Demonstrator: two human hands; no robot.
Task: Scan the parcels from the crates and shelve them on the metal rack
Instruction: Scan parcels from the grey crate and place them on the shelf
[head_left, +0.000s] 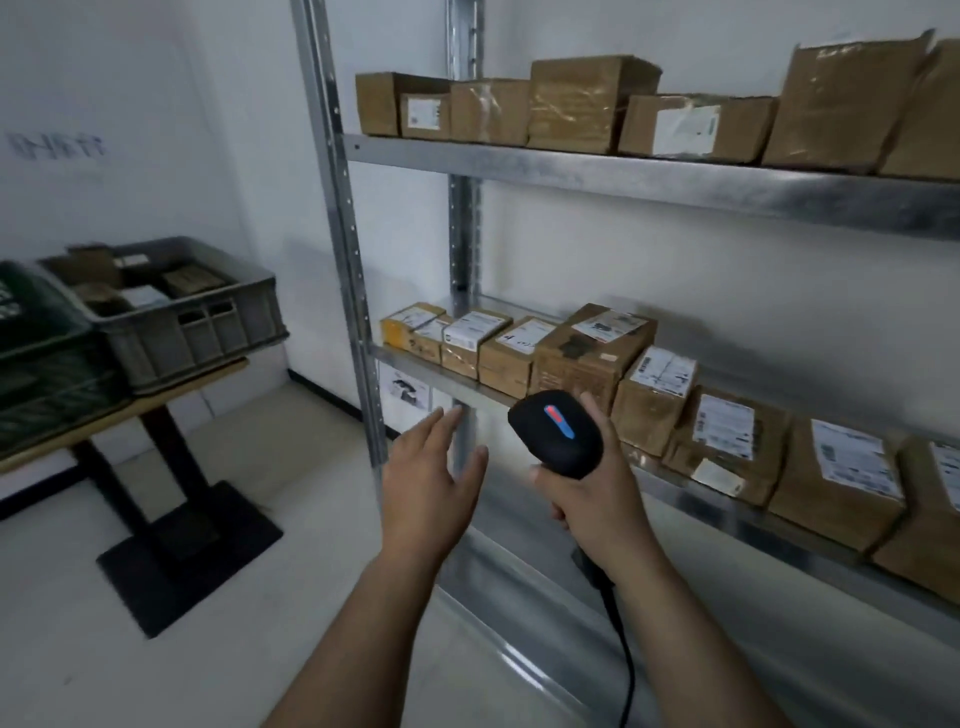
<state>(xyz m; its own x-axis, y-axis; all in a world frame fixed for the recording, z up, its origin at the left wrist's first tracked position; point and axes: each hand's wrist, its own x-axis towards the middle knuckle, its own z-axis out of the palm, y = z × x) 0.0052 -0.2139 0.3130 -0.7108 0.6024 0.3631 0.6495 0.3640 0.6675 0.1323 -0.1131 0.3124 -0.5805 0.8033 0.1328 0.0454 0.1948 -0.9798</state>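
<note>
My right hand (597, 499) grips a black handheld scanner (558, 434) with a lit red and blue strip; its cable hangs down below my wrist. My left hand (434, 475) is held out empty with straight fingers, just in front of the metal rack (571, 169). Rows of brown cardboard parcels stand on the upper shelf (592, 104) and on the middle shelf (592, 348). A grey crate (171, 317) with several parcels inside sits on a table at the left.
A dark green crate (36, 358) stands beside the grey one on the wooden table (156, 389), which has a black pedestal base (192, 551). White walls lie behind, and pale floor lies between the table and the rack.
</note>
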